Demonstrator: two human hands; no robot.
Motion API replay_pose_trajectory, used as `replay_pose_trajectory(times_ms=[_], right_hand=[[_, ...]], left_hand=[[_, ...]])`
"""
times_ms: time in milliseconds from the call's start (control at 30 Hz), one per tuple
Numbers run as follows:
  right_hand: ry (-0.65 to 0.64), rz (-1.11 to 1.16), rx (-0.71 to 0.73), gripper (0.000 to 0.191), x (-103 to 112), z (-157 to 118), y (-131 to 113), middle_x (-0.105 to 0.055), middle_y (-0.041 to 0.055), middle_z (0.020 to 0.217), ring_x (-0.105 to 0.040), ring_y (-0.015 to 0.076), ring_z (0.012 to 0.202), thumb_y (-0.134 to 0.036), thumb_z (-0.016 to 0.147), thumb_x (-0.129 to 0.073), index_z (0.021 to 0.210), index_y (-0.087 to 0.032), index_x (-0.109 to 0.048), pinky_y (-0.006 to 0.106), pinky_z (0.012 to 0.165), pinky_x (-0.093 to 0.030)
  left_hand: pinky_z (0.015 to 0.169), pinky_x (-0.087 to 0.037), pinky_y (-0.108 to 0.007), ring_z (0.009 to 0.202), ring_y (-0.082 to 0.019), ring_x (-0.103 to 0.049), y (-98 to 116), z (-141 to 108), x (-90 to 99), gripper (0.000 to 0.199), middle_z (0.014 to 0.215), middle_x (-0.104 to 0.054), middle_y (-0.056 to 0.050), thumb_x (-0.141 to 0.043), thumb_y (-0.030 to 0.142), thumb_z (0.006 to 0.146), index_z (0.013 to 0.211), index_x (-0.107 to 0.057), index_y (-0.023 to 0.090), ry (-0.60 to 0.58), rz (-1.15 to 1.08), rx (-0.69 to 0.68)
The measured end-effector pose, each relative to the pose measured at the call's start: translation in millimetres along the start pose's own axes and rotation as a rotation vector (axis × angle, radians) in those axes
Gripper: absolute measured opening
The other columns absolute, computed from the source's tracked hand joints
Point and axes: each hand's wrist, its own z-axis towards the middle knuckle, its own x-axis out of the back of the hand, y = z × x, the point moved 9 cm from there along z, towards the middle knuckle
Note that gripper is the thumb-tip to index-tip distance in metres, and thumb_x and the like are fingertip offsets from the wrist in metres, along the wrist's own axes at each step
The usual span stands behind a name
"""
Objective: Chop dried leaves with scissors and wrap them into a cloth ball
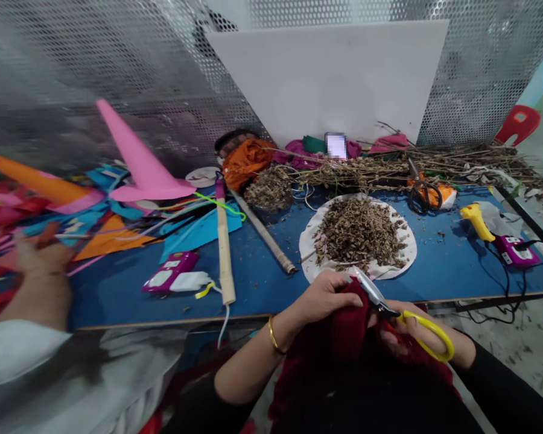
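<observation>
Two hands, both closed: left hand pinching dark red cloth over the lap, right hand curled round yellow-handled scissors (blades at cloth's edge). Beyond, dried plant bits on a white disc, blue table.

"What is everything lying on?"
"A blue table. A round white sheet sits near the front edge."
"And left of that?"
"A gray-brown stick, a pale stick (closer to the edge) and a purple box."
"On the right?"
"A yellow tool and another purple box. Dry twigs lie along the back."
</observation>
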Motion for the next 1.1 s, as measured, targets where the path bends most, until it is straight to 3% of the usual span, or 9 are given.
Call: replay_pose_trajectory(times_ms=[233,500,600,667,767,833,900,1000,1100], right_hand=[[-0.016,0.001,0.002,0.070,-3.5,1.9,2.4,-0.040,-0.0041,0.070,-0.034,0.0033,0.047,-0.077,0.078,-0.042,0.110,-0.015,-0.051,0.016,0.041,-0.031],[0.063,-0.087,-0.031,0.062,1.8,1.7,4.7,-0.029,-0.0089,0.057,-0.021,0.0021,0.041,-0.071,0.083,-0.042,0.102,-0.014,-0.056,0.014,0.036,-0.021],[0.114,-0.170,-0.029,0.063,5.1,-0.6,-3.8,-0.033,-0.0078,0.057,-0.024,0.0032,0.041,-0.071,0.082,-0.042,0.102,-0.014,-0.056,0.016,0.036,-0.023],[0.232,-0.333,0.022,0.061,20.3,-5.9,-19.4,-0.040,-0.0051,0.060,-0.032,0.0052,0.043,-0.069,0.082,-0.044,0.107,-0.015,-0.055,0.018,0.039,-0.028],[0.618,-0.804,0.039,0.054,68.4,-26.5,-51.7,-0.054,-0.0004,0.074,-0.047,0.0108,0.055,-0.058,0.080,-0.055,0.117,-0.019,-0.050,0.023,0.051,-0.037],[0.911,-1.212,-0.095,0.051,104.4,-45.9,-70.0,-0.061,0.0027,0.084,-0.056,0.0167,0.068,-0.049,0.079,-0.060,0.121,-0.022,-0.049,0.025,0.059,-0.039],[1.115,-1.523,-0.208,0.044,131.9,-59.9,-83.6,-0.064,0.0058,0.093,-0.060,0.0196,0.076,-0.038,0.081,-0.057,0.121,-0.021,-0.049,0.025,0.060,-0.038],[1.251,-1.754,-0.350,0.042,162.8,-68.2,-88.1,-0.065,0.0079,0.095,-0.061,0.0198,0.076,-0.035,0.083,-0.055,0.122,-0.019,-0.050,0.025,0.057,-0.036],[1.275,-1.876,-0.429,0.036,173.2,-66.5,-89.2,-0.064,0.0110,0.091,-0.061,0.0215,0.074,-0.030,0.084,-0.054,0.117,-0.015,-0.054,0.027,0.057,-0.037]], left_hand=[[0.059,-0.044,-0.021,0.062,-0.015,-0.058,1.1,-2.4,-7.7,0.025,0.070,-0.069,-0.003,-0.073,0.034,0.067,0.077,-0.073,0.011,-0.080,-0.017,0.017],[0.064,-0.046,-0.022,0.067,-0.015,-0.060,5.1,-1.7,-7.8,0.016,0.073,-0.071,-0.003,-0.072,0.026,0.067,0.076,-0.074,0.014,-0.058,-0.037,-0.025],[0.062,-0.044,-0.021,0.062,-0.013,-0.056,2.0,-1.4,-6.4,0.010,0.066,-0.067,0.000,-0.071,0.022,0.065,0.071,-0.072,0.014,-0.032,-0.043,-0.013],[0.058,-0.041,-0.020,0.056,-0.010,-0.051,0.1,-1.7,-1.3,0.011,0.057,-0.060,0.003,-0.072,0.023,0.064,0.063,-0.068,0.013,0.018,-0.046,-0.004],[0.056,-0.039,-0.020,0.055,-0.009,-0.049,-1.2,-3.4,13.5,0.018,0.057,-0.059,0.003,-0.073,0.027,0.064,0.061,-0.064,0.012,0.151,-0.107,0.026],[0.057,-0.041,-0.021,0.057,-0.011,-0.053,-1.3,-5.2,24.1,0.022,0.062,-0.063,0.001,-0.074,0.031,0.063,0.067,-0.065,0.012,0.251,-0.198,0.055],[0.057,-0.043,-0.021,0.058,-0.012,-0.056,0.0,-5.9,30.7,0.028,0.066,-0.067,0.000,-0.075,0.037,0.064,0.073,-0.065,0.012,0.319,-0.303,0.070],[0.061,-0.045,-0.022,0.063,-0.013,-0.061,5.2,-2.8,32.2,0.034,0.074,-0.070,-0.002,-0.076,0.040,0.064,0.081,-0.066,0.013,0.352,-0.405,0.057],[0.064,-0.047,-0.023,0.065,-0.014,-0.062,10.9,3.1,28.1,0.036,0.076,-0.071,-0.002,-0.078,0.040,0.063,0.083,-0.067,0.013,0.342,-0.455,0.033]])
